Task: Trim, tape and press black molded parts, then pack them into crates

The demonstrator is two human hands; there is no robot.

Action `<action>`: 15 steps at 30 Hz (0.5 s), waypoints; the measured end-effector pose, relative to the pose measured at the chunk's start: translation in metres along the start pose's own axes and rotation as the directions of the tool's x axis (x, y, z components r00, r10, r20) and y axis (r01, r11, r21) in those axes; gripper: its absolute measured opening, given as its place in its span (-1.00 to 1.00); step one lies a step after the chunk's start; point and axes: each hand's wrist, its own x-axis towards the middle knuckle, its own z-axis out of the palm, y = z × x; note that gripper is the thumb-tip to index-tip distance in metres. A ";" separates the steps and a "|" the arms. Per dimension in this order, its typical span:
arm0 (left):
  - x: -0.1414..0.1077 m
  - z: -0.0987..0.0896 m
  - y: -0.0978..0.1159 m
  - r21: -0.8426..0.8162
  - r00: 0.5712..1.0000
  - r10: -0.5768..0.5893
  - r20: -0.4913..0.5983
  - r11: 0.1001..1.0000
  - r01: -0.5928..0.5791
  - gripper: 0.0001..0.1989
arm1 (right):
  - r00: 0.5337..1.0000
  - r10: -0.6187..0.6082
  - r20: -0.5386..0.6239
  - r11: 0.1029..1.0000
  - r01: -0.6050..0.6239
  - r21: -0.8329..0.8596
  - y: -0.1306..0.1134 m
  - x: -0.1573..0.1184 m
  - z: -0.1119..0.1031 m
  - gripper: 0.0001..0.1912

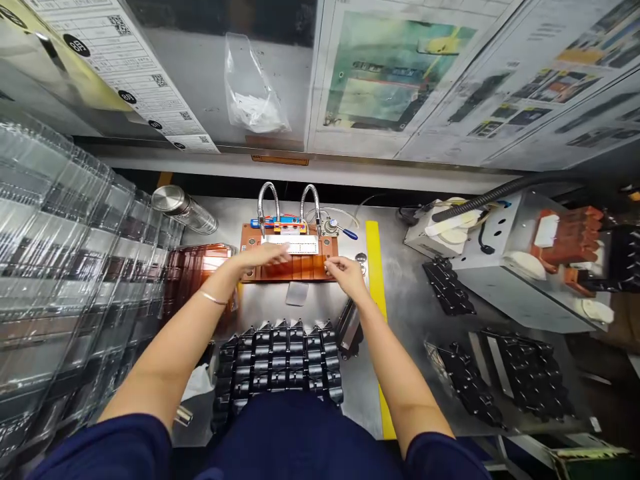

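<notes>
A brown fixture block [313, 272] lies on the metal bench in front of me, with a white perforated strip [303, 245] along its upper part. My left hand [265, 256] reaches over the left half of the fixture, palm down and fingers stretched out; its fingertips are at the strip's lower edge. Beside the fixture's right end, my right hand [346, 273] has its thumb and fingertips pinched together; what they hold, if anything, is too small to make out. Two bendable metal hoses [311, 193] arch over the back of the fixture. A blue-handled lever [349, 233] stands at its back right.
Black moulded parts [280, 363] lie in rows close to my body. Clear plastic trays [75, 267] are stacked high at the left, near a glass bottle [187, 210]. A yellow strip [376, 267] crosses the bench. A grey machine [520, 293] stands at the right.
</notes>
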 end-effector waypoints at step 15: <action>0.009 -0.024 -0.050 -0.382 0.872 -0.247 -0.423 0.921 0.075 -0.78 | 0.896 0.444 -0.013 0.890 -0.440 0.118 -0.012 0.046 0.024 -0.78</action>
